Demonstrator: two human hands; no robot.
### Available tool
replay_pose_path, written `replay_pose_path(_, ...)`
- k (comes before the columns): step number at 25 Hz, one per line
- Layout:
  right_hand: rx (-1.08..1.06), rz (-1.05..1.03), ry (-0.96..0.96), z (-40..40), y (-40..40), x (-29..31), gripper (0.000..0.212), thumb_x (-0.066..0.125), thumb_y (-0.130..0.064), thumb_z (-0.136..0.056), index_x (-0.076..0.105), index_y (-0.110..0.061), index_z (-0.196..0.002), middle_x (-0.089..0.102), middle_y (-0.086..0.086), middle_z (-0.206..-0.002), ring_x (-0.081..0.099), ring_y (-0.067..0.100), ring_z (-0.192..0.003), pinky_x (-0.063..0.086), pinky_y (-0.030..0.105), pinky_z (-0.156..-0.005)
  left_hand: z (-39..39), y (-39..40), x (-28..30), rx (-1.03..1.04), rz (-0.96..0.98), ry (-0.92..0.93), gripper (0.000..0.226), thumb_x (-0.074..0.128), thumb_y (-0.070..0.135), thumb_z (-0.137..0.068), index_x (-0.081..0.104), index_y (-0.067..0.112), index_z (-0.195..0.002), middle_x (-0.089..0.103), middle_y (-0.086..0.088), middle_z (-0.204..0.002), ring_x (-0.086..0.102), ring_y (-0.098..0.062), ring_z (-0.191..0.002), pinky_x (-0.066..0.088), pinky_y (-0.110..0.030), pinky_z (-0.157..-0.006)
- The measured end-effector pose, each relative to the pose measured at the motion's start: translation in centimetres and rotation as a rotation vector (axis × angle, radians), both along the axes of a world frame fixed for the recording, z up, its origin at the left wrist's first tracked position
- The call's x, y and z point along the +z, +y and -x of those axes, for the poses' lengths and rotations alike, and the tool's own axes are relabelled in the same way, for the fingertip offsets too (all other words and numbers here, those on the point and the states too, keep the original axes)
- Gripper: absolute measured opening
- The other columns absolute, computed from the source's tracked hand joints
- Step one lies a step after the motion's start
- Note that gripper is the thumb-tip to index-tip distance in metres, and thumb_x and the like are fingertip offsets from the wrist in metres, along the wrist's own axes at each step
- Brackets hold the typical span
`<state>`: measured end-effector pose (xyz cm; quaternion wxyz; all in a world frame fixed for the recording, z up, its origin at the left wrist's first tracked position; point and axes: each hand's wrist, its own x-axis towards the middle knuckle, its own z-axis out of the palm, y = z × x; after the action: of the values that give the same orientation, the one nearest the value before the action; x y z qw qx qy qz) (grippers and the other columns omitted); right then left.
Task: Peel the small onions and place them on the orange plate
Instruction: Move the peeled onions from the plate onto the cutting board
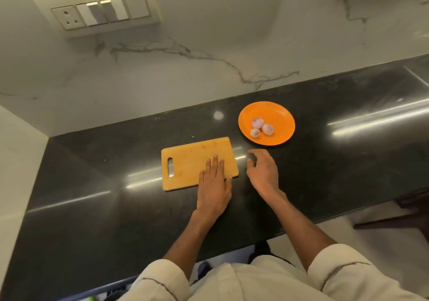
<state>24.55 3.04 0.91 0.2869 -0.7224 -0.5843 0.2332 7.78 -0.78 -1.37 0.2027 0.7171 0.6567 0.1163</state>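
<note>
Left hand (214,182): flat, fingers straight, palm down on the near right corner of the cutting board (190,161); holds nothing.

Right hand (263,173): above the countertop (92,208) just right of the board, fingers loosely curved, thumb apart, nothing between them. It sits between the board and the orange plate (278,112), near the plate's front rim but apart from it.

Small onions (262,127): three, pale and pinkish, apparently peeled, clustered close together slightly left of the plate's middle. No unpeeled onion or loose skin is discernible on the board or counter; judged from this, the task looks at or near its end.

Cutting board: wooden, slotted handle at its left, lying flat on the dark polished counter.

Risks, as judgement:
- The round onions sit loose on a shallow plate; a knock on the rim from the right hand could roll one onto the counter.
- The counter looks glossy; a push from the flat left hand may slide the board towards the plate.
- A small pinkish speck by the board's near right corner cannot be identified; if it is skin, it is easily missed.
</note>
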Motion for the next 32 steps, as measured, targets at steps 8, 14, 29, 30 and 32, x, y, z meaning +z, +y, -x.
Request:
replay_pose_path(8,-0.018,0.087,-0.04,-7.5,7.4,1.2,0.047,0.067,-0.019,-0.101,0.054,-0.021,-0.146,0.057,0.002,-0.141,0.06,0.025,-0.124,0.054,0.04,-0.097,-7.7,9.8,-0.4,-0.121,0.107,0.169,0.076,0.036,0.054,-0.112,0.01,0.015,-0.171,-0.003,-0.008,-0.181,-0.005,-0.032,-0.167,0.009,-0.056,-0.133)
replay_pose_path(14,0.183,0.182,-0.19,-9.1,12.7,-0.9,0.057,0.064,-0.022,-0.102,0.041,-0.023,-0.154,0.051,0.004,-0.147,0.054,0.03,-0.129,0.051,0.044,-0.093,-8.9,9.8,-3.4,-0.034,0.144,0.149,0.08,0.034,0.058,-0.11,0.002,0.018,-0.172,-0.013,-0.003,-0.18,-0.018,-0.029,-0.165,-0.004,-0.056,-0.131)
replay_pose_path(29,0.105,-0.102,0.331,-1.0,8.3,-0.2,0.042,0.081,-0.034,-0.091,0.068,-0.025,-0.13,0.068,-0.008,-0.127,0.062,0.011,-0.112,0.054,0.031,-0.09,4.5,4.8,-2.3,0.409,-0.127,-0.16,0.057,0.042,0.043,-0.113,0.039,0.017,-0.164,0.024,-0.002,-0.177,0.009,-0.023,-0.166,0.012,-0.054,-0.133)
replay_pose_path(30,0.14,-0.082,0.313,0.9,7.4,-0.2,0.044,0.082,-0.035,-0.089,0.067,-0.027,-0.129,0.068,-0.009,-0.124,0.062,0.009,-0.109,0.054,0.03,-0.088,6.4,4.1,-2.3,0.5,-0.137,-0.173,0.054,0.045,0.039,-0.114,0.041,0.015,-0.162,0.026,-0.005,-0.177,0.011,-0.026,-0.166,0.014,-0.056,-0.132)
replay_pose_path(32,0.208,-0.014,0.284,5.0,5.7,-0.3,0.047,0.086,-0.036,-0.085,0.066,-0.028,-0.126,0.069,-0.011,-0.119,0.064,0.008,-0.104,0.054,0.03,-0.085,10.0,2.8,-2.4,0.574,-0.117,-0.119,0.054,0.05,0.035,-0.112,0.041,0.016,-0.162,0.024,-0.007,-0.177,0.012,-0.032,-0.165,0.017,-0.059,-0.13)
